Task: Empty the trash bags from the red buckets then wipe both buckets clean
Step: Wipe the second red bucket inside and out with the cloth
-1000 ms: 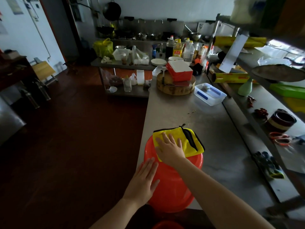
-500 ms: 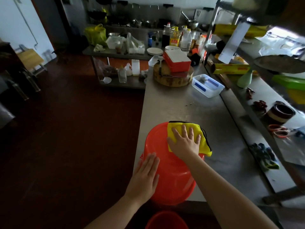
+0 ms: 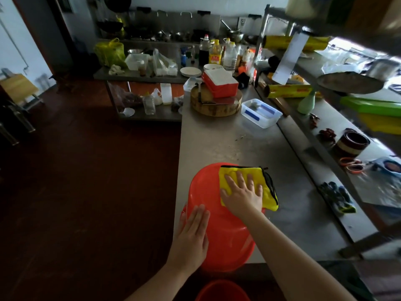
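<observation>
Both flat: left hand (image 3: 191, 233) on bucket (image 3: 206, 187), right hand (image 3: 243, 198) pressing cloth (image 3: 232, 173); bucket overhangs counter (image 3: 227, 144).

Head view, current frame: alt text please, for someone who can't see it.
A right hand presses a yellow cloth flat onto an upturned red bucket on a steel counter, while the left hand steadies its side. A second red bucket shows below.

A red bucket (image 3: 219, 224) sits upside down at the near corner of the metal counter (image 3: 217, 137). The right hand (image 3: 243, 195) lies flat with its fingers spread on a yellow cloth (image 3: 243, 183) on top of the bucket, and the left hand (image 3: 192, 233) lies flat on the bucket's left side. The rim of a second red bucket (image 3: 221, 290) shows just below the first one, down past the counter's edge.
</observation>
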